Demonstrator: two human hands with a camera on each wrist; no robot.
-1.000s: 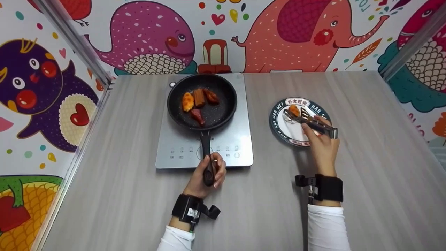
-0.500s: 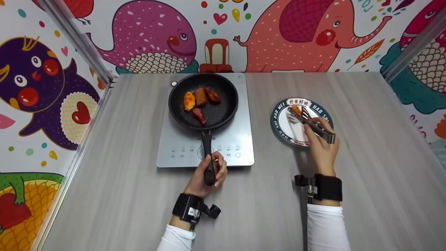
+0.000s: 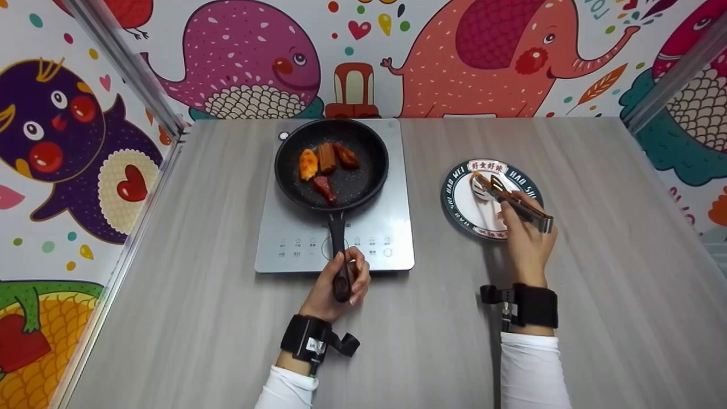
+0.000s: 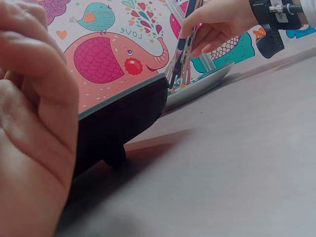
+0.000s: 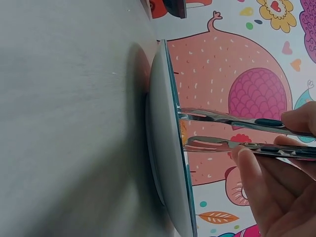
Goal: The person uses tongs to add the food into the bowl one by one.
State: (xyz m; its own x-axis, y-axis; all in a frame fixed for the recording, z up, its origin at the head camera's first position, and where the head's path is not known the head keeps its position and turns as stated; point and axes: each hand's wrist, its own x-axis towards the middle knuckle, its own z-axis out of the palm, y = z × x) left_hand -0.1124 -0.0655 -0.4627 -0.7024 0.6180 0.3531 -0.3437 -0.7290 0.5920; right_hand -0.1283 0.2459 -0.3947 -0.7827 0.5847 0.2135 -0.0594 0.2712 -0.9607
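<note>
My left hand (image 3: pixel 324 298) grips the handle (image 3: pixel 337 233) of a black frying pan (image 3: pixel 366 176), which sits on an induction cooker. Inside the pan lie a yellow-orange piece (image 3: pixel 308 165), a ridged brown block (image 3: pixel 326 158), a reddish-brown piece (image 3: pixel 346 156) and a dark red drumstick-shaped piece (image 3: pixel 324 189). On the right, my right hand (image 3: pixel 528 244) holds metal tongs with dark grips (image 3: pixel 528 213), thumb on one arm and fingers on the other. Their slotted tips reach down into a plate (image 3: pixel 452 211), on either side of an orange food piece (image 5: pixel 183 131), mostly hidden by the tips.
The silver induction cooker (image 3: pixel 392 227) stands at the back, left of the plate, with touch controls at its front. A wood-grain table (image 3: pixel 420 341) spreads around both. Cartoon-printed panels (image 3: pixel 250 62) rise along the back and sides.
The tongs' tips have drawn closer together around the orange piece on the plate, which now shows less. My left hand stays on the pan handle.
</note>
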